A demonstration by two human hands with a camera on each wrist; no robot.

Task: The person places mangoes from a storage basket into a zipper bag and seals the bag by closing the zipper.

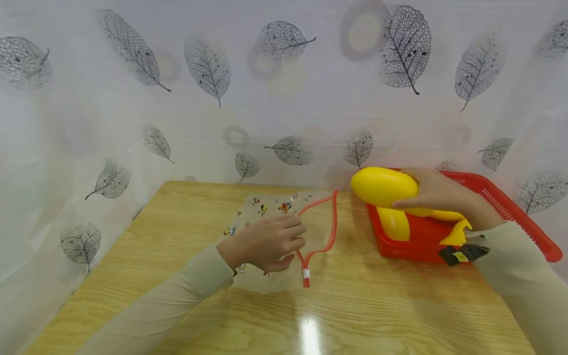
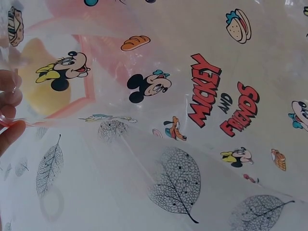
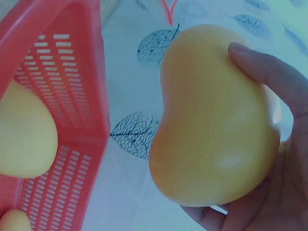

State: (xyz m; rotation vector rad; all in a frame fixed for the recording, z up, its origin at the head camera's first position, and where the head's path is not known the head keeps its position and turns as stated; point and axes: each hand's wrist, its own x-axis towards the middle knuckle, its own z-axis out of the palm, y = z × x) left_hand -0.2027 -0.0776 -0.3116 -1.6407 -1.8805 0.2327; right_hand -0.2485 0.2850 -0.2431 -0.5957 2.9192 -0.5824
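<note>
- Above the red basket (image 1: 497, 197), right hand (image 1: 439, 192) grips a yellow mango (image 1: 383, 187), fingers curled round it.
- Left hand (image 1: 266, 241) pinches the red-trimmed clear bag (image 1: 310, 222), flat on the wooden table (image 1: 355, 305).
- More yellow fruit (image 1: 395, 224) lies inside the basket.

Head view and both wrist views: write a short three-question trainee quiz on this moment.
1. True or false: the right hand holds a yellow mango above the red basket.
2. What do the left hand fingers pinch? A) the clear printed bag by its red edge B) a spoon C) the basket rim
3. What colour is the fruit lying in the basket?

Key: 1 true; 2 A; 3 yellow.
</note>
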